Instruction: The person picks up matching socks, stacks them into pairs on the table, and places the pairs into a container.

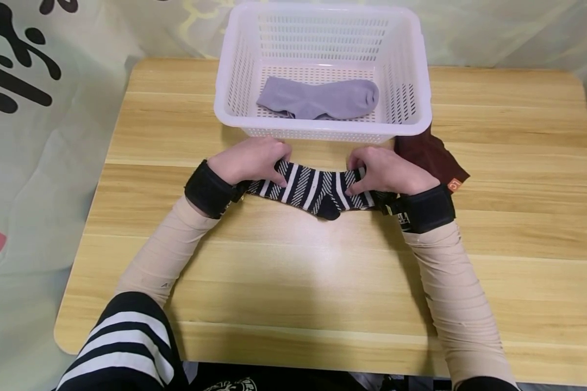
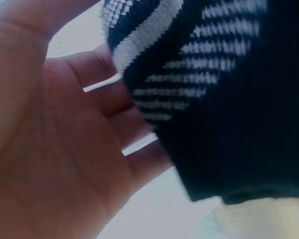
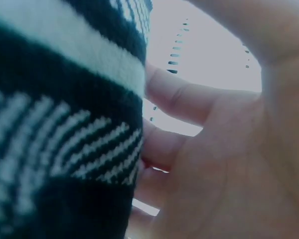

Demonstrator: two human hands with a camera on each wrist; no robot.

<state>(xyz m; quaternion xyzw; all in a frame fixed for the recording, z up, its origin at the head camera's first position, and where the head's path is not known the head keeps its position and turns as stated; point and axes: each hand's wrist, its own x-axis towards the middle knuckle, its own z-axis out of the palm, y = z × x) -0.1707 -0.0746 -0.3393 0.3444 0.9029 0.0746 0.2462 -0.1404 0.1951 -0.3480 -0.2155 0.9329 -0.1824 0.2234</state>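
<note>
A black and white striped sock (image 1: 313,187) stretches between both hands in front of the basket, its dark heel pointing toward the person. The left hand (image 1: 254,158) pinches it near one end, thumb on the near face and fingers behind. Near the other end the right hand (image 1: 386,169) pinches it the same way. In the left wrist view the sock's dark end (image 2: 229,134) hangs in front of the fingers (image 2: 109,97). The right wrist view shows its striped knit (image 3: 65,124) close up, with the fingers (image 3: 182,99) behind it.
Behind the hands stands a white plastic basket (image 1: 323,129) with a grey sock (image 1: 318,99) lying inside. A dark maroon cloth item with an orange label (image 1: 428,155) lies on the wooden table (image 1: 293,293), beside the basket's right corner and partly hidden. Patterned fabric (image 1: 24,179) surrounds the table.
</note>
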